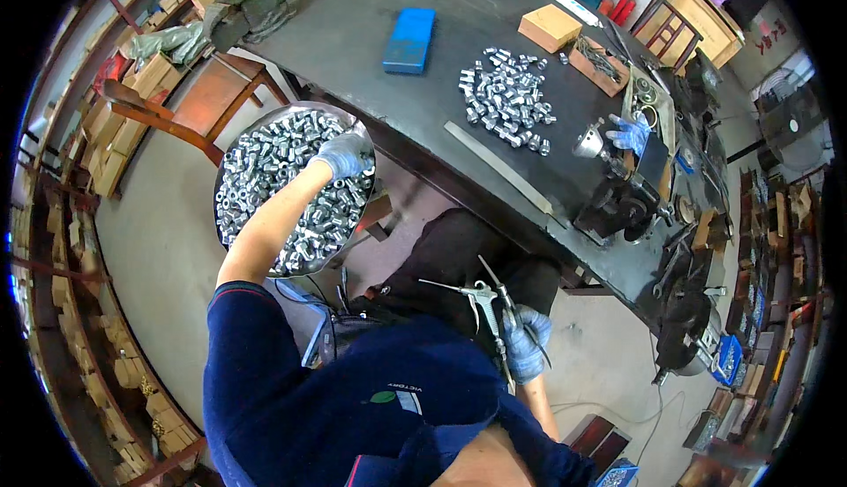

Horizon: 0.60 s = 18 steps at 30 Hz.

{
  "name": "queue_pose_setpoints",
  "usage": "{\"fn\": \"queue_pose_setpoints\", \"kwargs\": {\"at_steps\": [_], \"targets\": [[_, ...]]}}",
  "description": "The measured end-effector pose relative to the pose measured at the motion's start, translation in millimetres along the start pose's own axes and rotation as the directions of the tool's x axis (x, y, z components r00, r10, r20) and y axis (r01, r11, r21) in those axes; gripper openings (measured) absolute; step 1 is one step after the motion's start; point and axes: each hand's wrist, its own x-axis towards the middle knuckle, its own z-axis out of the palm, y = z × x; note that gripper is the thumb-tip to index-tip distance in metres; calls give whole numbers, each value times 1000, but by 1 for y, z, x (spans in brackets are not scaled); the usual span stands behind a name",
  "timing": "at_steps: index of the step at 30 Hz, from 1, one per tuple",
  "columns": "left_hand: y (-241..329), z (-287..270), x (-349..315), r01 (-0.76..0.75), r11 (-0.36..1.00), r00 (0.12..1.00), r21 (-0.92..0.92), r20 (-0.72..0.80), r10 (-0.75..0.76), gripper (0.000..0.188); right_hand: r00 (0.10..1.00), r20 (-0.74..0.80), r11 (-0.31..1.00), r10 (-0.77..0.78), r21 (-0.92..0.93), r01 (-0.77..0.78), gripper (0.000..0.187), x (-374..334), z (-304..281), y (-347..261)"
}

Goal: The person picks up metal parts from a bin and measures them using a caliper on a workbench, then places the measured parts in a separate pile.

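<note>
The left hand (344,154), gloved in grey, reaches out to the far right rim of a round metal basin (231,147) heaped with small silvery metal fittings (278,178); its grip curls down over the heap, and whether it has closed on any piece cannot be told from here. The fittings lie directly beneath and to the near left of that hand, so the left arm is plainly the nearer one to them. The right hand (528,339), also gloved, sits low and near the body on the right, its grip closed around the handle of an air blow gun (483,297) whose thin nozzle points left and slightly far, toward the basin. Well apart, on the dark counter (353,37), a second loose pile of fittings (507,94) lies spread. Another person's blue-gloved hand (630,133) rests at a small machine (618,196) on the counter's right side.
</note>
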Motion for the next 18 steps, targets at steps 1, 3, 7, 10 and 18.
{"fn": "queue_pose_setpoints", "kwargs": {"at_steps": [1,3,7,10,18], "targets": [[-5,2,1,-15,1000,1000,-17,-6,15,47,1000,8,1000,7,-17,-7,23,1,0,1],[-6,5,3,-53,995,997,-90,-68,47,35,1000,18,999,-4,-54,5,23,6,-3,-1],[6,-2,-9,-56,994,959,-92,-283,28,30,992,66,984,-106,-137,114,24,16,-7,-1],[28,-24,-48,-141,471,986,-871,-168,-16,32,987,72,978,-144,-143,153,26,16,5,-6],[140,42,-128,183,-400,953,-898,62,298,46,940,206,936,-272,-168,308,33,38,28,-34]]}}
